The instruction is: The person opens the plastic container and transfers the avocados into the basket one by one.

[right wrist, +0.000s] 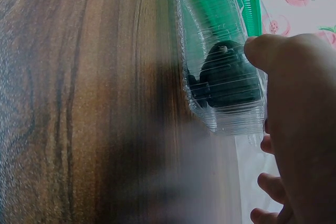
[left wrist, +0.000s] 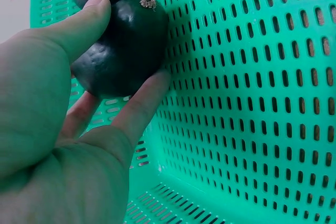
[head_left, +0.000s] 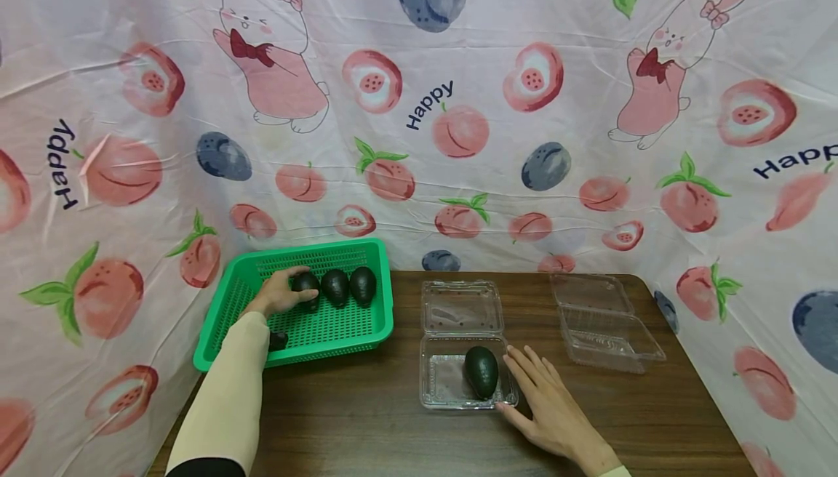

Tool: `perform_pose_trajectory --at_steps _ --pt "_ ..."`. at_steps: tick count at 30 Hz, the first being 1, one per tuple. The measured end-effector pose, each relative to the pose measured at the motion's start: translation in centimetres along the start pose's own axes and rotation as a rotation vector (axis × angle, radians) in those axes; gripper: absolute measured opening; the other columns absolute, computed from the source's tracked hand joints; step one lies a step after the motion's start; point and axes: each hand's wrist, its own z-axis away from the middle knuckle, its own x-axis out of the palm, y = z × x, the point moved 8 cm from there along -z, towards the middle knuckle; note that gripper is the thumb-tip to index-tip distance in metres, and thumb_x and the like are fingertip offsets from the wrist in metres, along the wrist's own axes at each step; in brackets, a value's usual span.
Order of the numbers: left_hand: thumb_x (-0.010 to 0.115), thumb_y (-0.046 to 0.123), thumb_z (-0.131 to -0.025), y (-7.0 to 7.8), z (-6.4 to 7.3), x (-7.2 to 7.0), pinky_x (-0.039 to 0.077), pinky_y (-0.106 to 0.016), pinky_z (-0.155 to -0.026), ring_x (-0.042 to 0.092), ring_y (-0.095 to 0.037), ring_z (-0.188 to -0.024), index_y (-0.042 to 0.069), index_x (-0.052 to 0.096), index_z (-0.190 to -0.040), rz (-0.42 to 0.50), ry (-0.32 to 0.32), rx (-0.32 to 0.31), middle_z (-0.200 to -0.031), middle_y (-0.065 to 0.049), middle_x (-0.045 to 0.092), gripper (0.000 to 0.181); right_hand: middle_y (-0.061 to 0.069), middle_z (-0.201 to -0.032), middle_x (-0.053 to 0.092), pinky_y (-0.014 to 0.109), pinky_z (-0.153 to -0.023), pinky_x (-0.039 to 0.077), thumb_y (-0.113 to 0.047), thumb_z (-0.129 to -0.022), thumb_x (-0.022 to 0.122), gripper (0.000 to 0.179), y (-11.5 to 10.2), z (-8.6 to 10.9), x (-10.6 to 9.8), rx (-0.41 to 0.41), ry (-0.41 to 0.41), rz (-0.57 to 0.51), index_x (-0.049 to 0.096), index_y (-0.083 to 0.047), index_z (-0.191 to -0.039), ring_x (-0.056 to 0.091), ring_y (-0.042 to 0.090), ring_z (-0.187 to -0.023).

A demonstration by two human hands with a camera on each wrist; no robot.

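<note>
In the head view my left hand (head_left: 278,294) reaches into a green plastic basket (head_left: 381,317) and grips a dark avocado (head_left: 305,284). The left wrist view shows the thumb on top of this avocado (left wrist: 131,45) and fingers curled round its side. Two more avocados (head_left: 335,288) lie beside it, and another dark one (head_left: 278,341) is partly hidden by the left forearm. My right hand (head_left: 546,401), fingers straight, touches the right edge of an opened clear plastic clamshell box (head_left: 440,390). One avocado (head_left: 481,372) lies in the box's right half.
A second clear clamshell box (head_left: 602,335) stands opened at the right on the brown wooden table (head_left: 353,419). A fruit-and-rabbit printed cloth (head_left: 484,193) hangs behind the table and along both sides.
</note>
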Motion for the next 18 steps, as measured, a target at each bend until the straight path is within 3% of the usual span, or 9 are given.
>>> perform_pose_trajectory --at_steps 9,18 --pt "0.074 0.034 -0.112 -0.43 -0.55 0.23 0.04 -0.081 -0.125 0.026 -0.067 -0.163 0.005 0.035 -0.176 -0.008 0.001 -0.021 -0.179 -0.04 0.025 0.081 0.01 -0.175 0.055 0.067 -0.124 0.044 -0.052 -0.1 0.083 0.082 0.03 0.08 0.06 0.005 0.005 0.005 0.058 -0.009 -0.165 0.053 0.044 -0.16" --pt "0.077 0.048 -0.107 0.36 0.13 0.12 0.037 -0.082 -0.126 0.023 -0.067 -0.164 0.004 0.03 -0.178 -0.011 -0.003 -0.021 -0.18 -0.041 0.021 0.095 0.012 -0.175 0.054 0.071 -0.123 0.044 -0.051 -0.1 0.084 0.083 0.13 -0.03 0.02 -0.006 -0.005 -0.013 0.058 -0.006 -0.165 0.051 0.046 -0.16"
